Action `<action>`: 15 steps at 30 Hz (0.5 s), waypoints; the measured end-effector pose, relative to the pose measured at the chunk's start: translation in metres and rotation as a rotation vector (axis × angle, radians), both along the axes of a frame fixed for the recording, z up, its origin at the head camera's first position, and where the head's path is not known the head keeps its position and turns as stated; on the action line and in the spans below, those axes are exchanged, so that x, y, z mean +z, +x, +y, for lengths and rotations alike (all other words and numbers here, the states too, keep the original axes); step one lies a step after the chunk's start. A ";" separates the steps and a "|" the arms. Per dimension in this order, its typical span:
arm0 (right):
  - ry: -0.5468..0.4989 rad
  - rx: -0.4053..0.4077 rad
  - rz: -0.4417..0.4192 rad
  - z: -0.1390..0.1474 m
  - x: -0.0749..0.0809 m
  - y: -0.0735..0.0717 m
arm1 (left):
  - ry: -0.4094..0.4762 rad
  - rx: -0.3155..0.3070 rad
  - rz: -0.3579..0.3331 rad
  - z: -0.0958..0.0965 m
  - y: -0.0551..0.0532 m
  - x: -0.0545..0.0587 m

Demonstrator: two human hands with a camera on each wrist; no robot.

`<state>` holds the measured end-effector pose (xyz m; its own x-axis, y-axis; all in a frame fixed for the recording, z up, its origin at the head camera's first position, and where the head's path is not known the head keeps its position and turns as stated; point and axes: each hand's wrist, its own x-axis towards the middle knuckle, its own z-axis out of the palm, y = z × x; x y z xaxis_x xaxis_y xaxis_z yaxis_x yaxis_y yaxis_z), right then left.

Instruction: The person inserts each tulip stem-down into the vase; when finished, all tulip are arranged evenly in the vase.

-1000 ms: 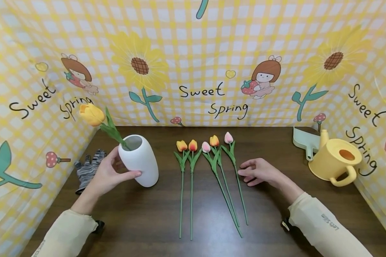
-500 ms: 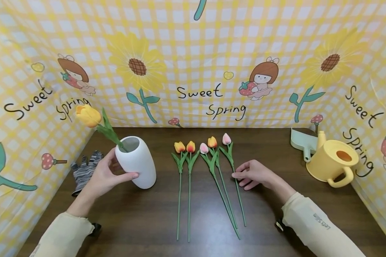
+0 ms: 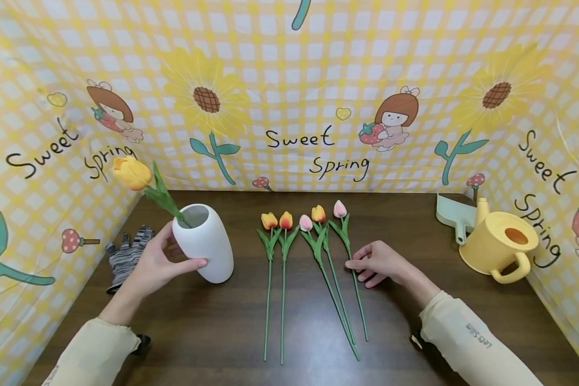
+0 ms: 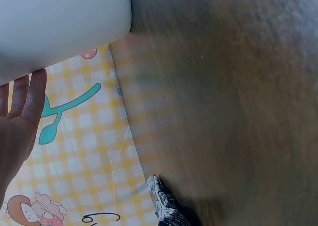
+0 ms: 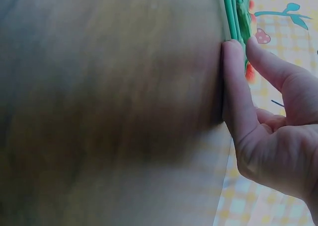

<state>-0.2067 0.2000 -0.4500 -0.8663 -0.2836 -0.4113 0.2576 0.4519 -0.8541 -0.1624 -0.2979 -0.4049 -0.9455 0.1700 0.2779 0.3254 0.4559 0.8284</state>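
Observation:
My left hand grips a white vase, its thumb on the front and its fingers round the far side. A large yellow tulip leans left out of the vase's mouth. The left wrist view has the vase against the fingertips. At the rightmost pink tulip, my right hand pinches the green stem between thumb and forefinger; the tulip lies on the table. In the right wrist view the right hand has green stems by its fingertips.
Left of the held stem lie a pink tulip, an orange-yellow tulip and two more orange ones. A yellow watering can and pale green dustpan stand right. A grey striped glove lies left. Checked cloth surrounds the table.
My right hand has moved slightly left onto the stem of the rightmost pink tulip, and its thumb and forefinger have closed there. The left hand keeps its hold on the vase.

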 end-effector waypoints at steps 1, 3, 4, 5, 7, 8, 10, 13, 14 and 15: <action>0.005 0.003 0.003 -0.001 0.000 0.000 | 0.002 -0.001 0.000 0.000 0.000 0.000; 0.016 0.009 0.015 -0.002 -0.001 0.001 | 0.006 -0.003 0.002 0.000 0.000 -0.001; 0.023 0.012 0.019 -0.003 -0.001 0.001 | 0.008 -0.002 0.003 0.000 0.000 -0.001; 0.029 0.013 0.023 -0.004 -0.001 0.001 | 0.009 -0.003 0.005 0.000 0.000 -0.001; 0.042 0.009 0.027 -0.005 -0.001 0.002 | 0.012 -0.005 0.006 0.000 0.000 -0.002; 0.047 0.007 0.029 -0.006 -0.001 0.002 | 0.013 -0.006 0.007 0.000 0.000 -0.002; 0.055 0.002 0.023 -0.006 -0.001 0.001 | 0.014 -0.004 0.005 0.000 0.000 -0.003; 0.063 -0.001 0.017 -0.007 -0.002 0.000 | 0.014 -0.003 0.005 0.000 0.000 -0.003; 0.064 0.003 0.019 -0.007 -0.002 0.000 | 0.014 -0.002 0.005 0.000 -0.001 -0.003; 0.063 0.001 0.015 -0.008 -0.002 0.000 | 0.014 -0.001 0.005 0.000 -0.001 -0.002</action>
